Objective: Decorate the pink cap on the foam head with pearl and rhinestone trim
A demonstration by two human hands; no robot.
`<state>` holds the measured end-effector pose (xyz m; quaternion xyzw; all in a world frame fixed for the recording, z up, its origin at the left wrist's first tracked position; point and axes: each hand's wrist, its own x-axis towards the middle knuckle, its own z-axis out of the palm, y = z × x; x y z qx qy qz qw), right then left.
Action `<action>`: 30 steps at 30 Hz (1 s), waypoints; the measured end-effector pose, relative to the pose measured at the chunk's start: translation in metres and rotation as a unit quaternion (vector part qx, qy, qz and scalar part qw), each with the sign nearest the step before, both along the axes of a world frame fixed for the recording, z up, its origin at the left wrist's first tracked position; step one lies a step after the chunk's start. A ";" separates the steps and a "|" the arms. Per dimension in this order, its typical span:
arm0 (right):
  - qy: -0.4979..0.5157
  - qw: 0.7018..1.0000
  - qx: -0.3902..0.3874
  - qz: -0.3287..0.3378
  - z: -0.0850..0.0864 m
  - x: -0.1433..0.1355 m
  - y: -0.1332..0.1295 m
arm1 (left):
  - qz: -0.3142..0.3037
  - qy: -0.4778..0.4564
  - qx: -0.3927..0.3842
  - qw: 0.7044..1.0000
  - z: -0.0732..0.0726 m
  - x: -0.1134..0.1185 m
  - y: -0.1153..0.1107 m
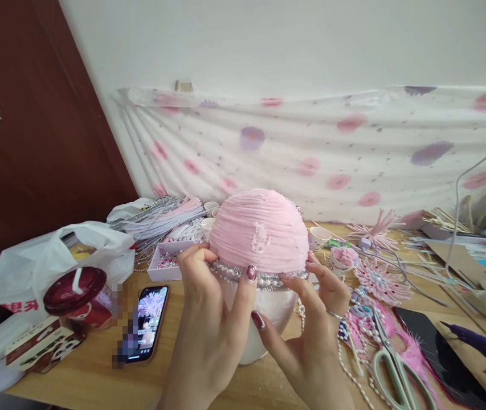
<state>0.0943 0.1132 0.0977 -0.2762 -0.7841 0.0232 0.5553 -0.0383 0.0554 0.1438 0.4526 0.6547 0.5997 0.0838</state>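
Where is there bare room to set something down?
Bare light-brown wooden tabletop shows on the near side of the lit rectangular smartphone and in a strip between it and the left hand. The right side is crowded: green-handled metal scissors, white bead strings, pink feathers.

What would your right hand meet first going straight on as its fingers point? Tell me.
The silver trim: the right hand points up and inward, its index finger seemingly against it. The pink dome comes just above, though depth is hard to judge.
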 end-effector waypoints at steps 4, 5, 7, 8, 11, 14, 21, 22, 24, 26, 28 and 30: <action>0.006 1.000 0.010 0.009 -0.004 -0.001 0.003 | -0.021 -0.032 0.012 0.999 -0.006 -0.008 0.004; 0.009 1.000 0.009 0.012 -0.006 0.000 0.004 | -0.020 -0.041 0.014 0.999 -0.008 -0.009 0.005; 0.019 0.999 0.001 0.027 -0.010 0.000 0.006 | -0.017 -0.067 0.027 0.997 -0.009 -0.009 0.007; 0.026 0.999 -0.005 0.038 -0.013 0.000 0.006 | -0.016 -0.087 0.035 0.995 -0.010 -0.009 0.009; 0.052 0.997 -0.017 0.055 -0.019 0.000 0.009 | -0.014 -0.158 0.070 0.985 -0.012 -0.010 0.015; 0.061 0.997 -0.013 0.043 -0.021 -0.002 0.011 | -0.028 -0.196 0.113 0.974 -0.014 -0.017 0.025; 0.057 0.998 -0.003 0.024 -0.018 -0.004 0.015 | -0.075 -0.292 0.144 0.942 -0.018 -0.039 0.046; 0.057 0.998 -0.005 0.021 -0.019 -0.004 0.015 | -0.088 -0.307 0.145 0.937 -0.019 -0.042 0.049; 0.055 0.998 -0.011 0.019 -0.020 -0.003 0.016 | -0.101 -0.332 0.145 0.927 -0.023 -0.045 0.055; 0.052 0.998 -0.015 0.023 -0.022 -0.001 0.018 | -0.104 -0.352 0.141 0.919 -0.028 -0.048 0.063; 0.050 0.998 -0.018 0.029 -0.024 0.001 0.021 | -0.117 -0.371 0.135 0.911 -0.032 -0.051 0.072; 0.042 0.998 -0.023 0.032 -0.026 0.002 0.024 | -0.144 -0.388 0.126 0.902 -0.035 -0.055 0.080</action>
